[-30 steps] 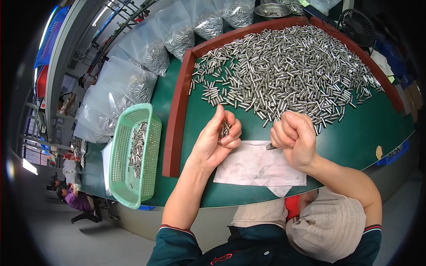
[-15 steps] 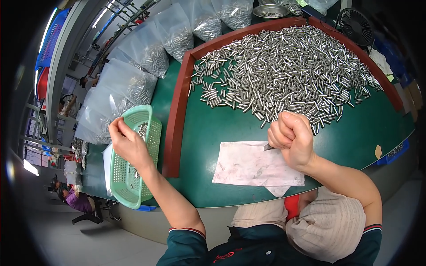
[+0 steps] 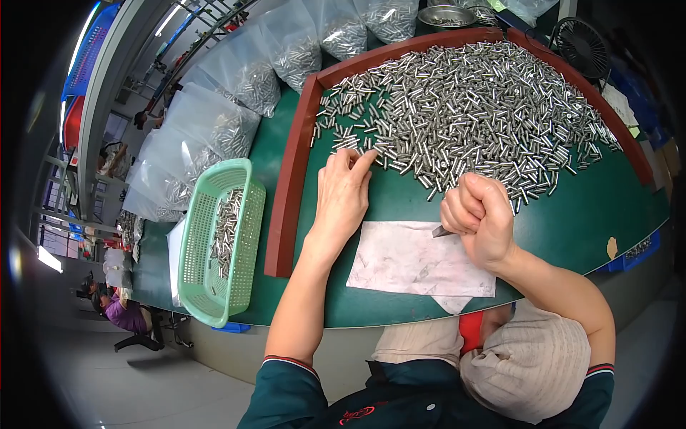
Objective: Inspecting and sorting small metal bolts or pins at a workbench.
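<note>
A wide heap of small shiny metal pins (image 3: 471, 121) covers the far part of the green table. At the heap's near left edge is my left hand (image 3: 343, 189), its thumb and forefinger a little apart and their tips by the loose pins. My right hand (image 3: 480, 218) is closed in a fist above a stained white cloth (image 3: 400, 261). From that fist sticks out the short end of a flat, dark grey metal piece (image 3: 441, 231); the rest of it is hidden in the fingers. Left of the border stands a green plastic basket (image 3: 187, 268) with pins inside.
A dark red raised border (image 3: 287, 207) frames the heap on its left, far and right sides. Clear plastic bags of pins (image 3: 296, 57) line the table behind it. A black fan (image 3: 580, 44) and a metal bowl (image 3: 446, 16) are at the back.
My left hand has moved right, from over the green basket across the red border to the edge of the heap. My right fist stays over the cloth with the grey piece.
</note>
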`<act>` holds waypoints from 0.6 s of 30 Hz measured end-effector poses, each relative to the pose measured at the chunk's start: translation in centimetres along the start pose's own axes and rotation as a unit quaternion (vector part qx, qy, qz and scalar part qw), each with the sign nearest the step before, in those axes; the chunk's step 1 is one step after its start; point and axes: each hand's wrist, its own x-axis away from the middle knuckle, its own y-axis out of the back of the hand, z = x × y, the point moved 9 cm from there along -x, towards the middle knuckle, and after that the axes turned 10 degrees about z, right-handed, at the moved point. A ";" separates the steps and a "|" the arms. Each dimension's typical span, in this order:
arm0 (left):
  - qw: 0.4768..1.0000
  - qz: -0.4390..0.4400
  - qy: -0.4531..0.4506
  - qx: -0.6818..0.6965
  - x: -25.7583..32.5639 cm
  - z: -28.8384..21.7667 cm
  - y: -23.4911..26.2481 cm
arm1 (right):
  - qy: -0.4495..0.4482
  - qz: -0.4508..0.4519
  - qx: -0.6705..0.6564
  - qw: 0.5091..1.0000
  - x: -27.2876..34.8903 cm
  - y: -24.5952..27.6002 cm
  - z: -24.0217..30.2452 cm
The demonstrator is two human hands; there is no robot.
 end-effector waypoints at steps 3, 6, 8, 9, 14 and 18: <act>1.000 -0.013 -0.001 0.009 -0.2 -0.2 0.1 | -0.004 -0.005 -0.014 1.000 0.1 0.3 0.0; 0.996 -0.008 0.020 0.084 0.1 0.3 -0.5 | -0.010 -0.009 -0.030 0.999 0.1 0.5 -0.2; 0.997 -0.022 0.000 0.071 0.1 -0.6 -0.1 | -0.014 -0.010 -0.033 0.999 0.1 0.5 -0.2; 0.997 -0.007 -0.019 0.078 0.1 -1.3 -0.2 | -0.014 -0.011 -0.038 0.999 0.1 0.5 -0.2; 0.991 0.042 -0.059 0.113 0.4 -2.8 -0.7 | -0.015 -0.011 -0.047 0.999 0.0 0.7 -0.4; 0.981 0.047 -0.039 0.182 0.5 -3.5 -0.7 | -0.015 -0.017 -0.046 0.999 0.0 0.7 -0.2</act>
